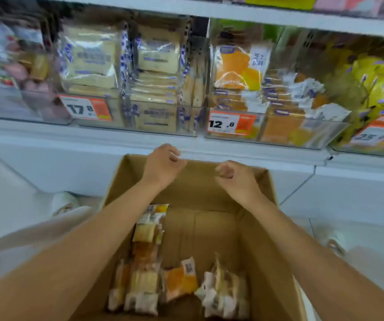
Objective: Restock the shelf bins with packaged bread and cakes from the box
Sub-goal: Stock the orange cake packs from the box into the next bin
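An open cardboard box [209, 195] stands on the floor below me, with several packaged cakes lying in its bottom: an orange pack [179, 282], a pale stack [143, 269] and a white-wrapped pack [225, 295]. My left hand [163, 165] and my right hand [235, 178] hover over the box's far wall, fingers loosely curled, nothing in either. Above them a clear shelf bin [276, 137] holds orange cake packs. To its left is a bin [140, 129] with pale bread packs.
Orange price tags marked 17.8 [85, 108] and 12.8 [231, 123] hang on the bin fronts. A bin of yellow packs [380, 89] stands at the right, and a bin of pink packs [12, 72] at the left. White shelf ledge [93, 135] and white floor surround the box.
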Demonstrator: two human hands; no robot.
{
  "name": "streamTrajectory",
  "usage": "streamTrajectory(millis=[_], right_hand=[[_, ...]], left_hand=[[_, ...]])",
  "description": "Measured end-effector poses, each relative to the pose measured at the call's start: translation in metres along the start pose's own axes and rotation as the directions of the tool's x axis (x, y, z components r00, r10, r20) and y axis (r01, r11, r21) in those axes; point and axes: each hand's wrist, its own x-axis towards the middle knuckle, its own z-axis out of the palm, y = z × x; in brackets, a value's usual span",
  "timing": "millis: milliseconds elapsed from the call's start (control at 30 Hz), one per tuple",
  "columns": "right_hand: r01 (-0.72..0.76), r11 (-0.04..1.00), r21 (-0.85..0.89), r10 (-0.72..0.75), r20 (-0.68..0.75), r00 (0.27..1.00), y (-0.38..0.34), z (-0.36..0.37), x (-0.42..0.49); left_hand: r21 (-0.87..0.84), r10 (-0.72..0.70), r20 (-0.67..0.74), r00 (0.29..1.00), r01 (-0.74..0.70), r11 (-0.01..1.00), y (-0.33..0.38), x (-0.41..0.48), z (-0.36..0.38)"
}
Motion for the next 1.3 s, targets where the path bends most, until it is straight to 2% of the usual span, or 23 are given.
streamTrajectory(millis=[133,300,400,467,533,600,700,767,800,833,867,900,933,967,1000,1033,1100,1200,1233,1300], right_hand=[[-0.182,0.974,-0.132,0.201,0.154,0.967,0.078,0.059,-0.015],[-0.382,0.920,-0.084,0.390,0.276,0.878,0.151,0.122,-0.017],[-0.448,0.889,-0.095,0.456,0.276,0.846,0.173,0.147,-0.018],[-0.473,0.879,-0.065,0.469,0.306,0.829,0.180,0.158,-0.018],[-0.476,0.878,-0.054,0.466,0.326,0.822,0.181,0.163,-0.016],[-0.478,0.878,-0.029,0.460,0.332,0.824,0.179,0.166,-0.012],[-0.503,0.862,0.064,0.456,0.339,0.823,0.167,0.164,-0.006],[-0.528,0.834,0.159,0.449,0.357,0.819,0.153,0.157,-0.001],[-0.510,0.838,0.192,0.422,0.363,0.831,0.143,0.154,0.003],[-0.476,0.858,0.194,0.385,0.372,0.845,0.132,0.149,0.006],[-0.454,0.865,0.214,0.349,0.395,0.850,0.121,0.144,0.008],[-0.454,0.860,0.232,0.327,0.433,0.840,0.110,0.138,0.009],[-0.482,0.836,0.262,0.319,0.482,0.816,0.099,0.132,0.009],[-0.503,0.818,0.278,0.310,0.524,0.793,0.091,0.127,0.008],[-0.519,0.808,0.277,0.307,0.555,0.773,0.085,0.122,0.007],[-0.529,0.806,0.264,0.309,0.575,0.757,0.080,0.117,0.004],[-0.561,0.769,0.306,0.310,0.589,0.746,0.072,0.107,-0.004],[-0.644,0.633,0.430,0.301,0.629,0.716,0.071,0.100,-0.018],[-0.653,0.611,0.447,0.289,0.642,0.710,0.070,0.100,-0.024],[-0.659,0.600,0.453,0.291,0.644,0.708,0.069,0.104,-0.035]], left_hand=[[0.070,-0.264,0.046,0.963,0.261,0.963,-0.107,-0.016,0.024],[0.079,-0.445,0.094,0.890,0.439,0.895,-0.210,-0.028,0.067],[0.125,-0.417,0.121,0.901,0.403,0.907,-0.254,-0.030,0.093],[0.265,-0.379,0.152,0.913,0.332,0.905,-0.276,-0.029,0.106],[0.479,-0.368,0.186,0.911,0.243,0.844,-0.290,-0.029,0.114],[0.534,-0.372,0.156,0.915,0.238,0.811,-0.299,-0.028,0.117],[0.408,-0.347,0.086,0.934,0.285,0.868,-0.289,-0.024,0.117],[0.180,-0.439,0.058,0.897,0.423,0.888,-0.257,-0.020,0.106],[0.033,-0.522,0.133,0.843,0.522,0.852,-0.235,-0.018,0.095],[-0.127,-0.572,0.278,0.771,0.620,0.774,-0.217,-0.017,0.083],[-0.242,-0.559,0.477,0.678,0.713,0.658,-0.199,-0.016,0.072],[-0.294,-0.489,0.651,0.581,0.787,0.543,-0.185,-0.017,0.060],[-0.296,-0.396,0.769,0.501,0.829,0.474,-0.173,-0.020,0.050],[-0.292,-0.323,0.832,0.451,0.851,0.437,-0.164,-0.022,0.042],[-0.297,-0.281,0.855,0.435,0.856,0.423,-0.156,-0.026,0.036],[-0.312,-0.262,0.861,0.437,0.859,0.405,-0.150,-0.030,0.033],[-0.375,-0.302,0.815,0.495,0.847,0.378,-0.140,-0.039,0.029],[-0.441,-0.433,0.636,0.639,0.761,0.476,-0.139,-0.051,0.032],[-0.457,-0.479,0.590,0.650,0.758,0.466,-0.139,-0.056,0.034],[-0.423,-0.481,0.639,0.600,0.797,0.431,-0.136,-0.068,0.034]])
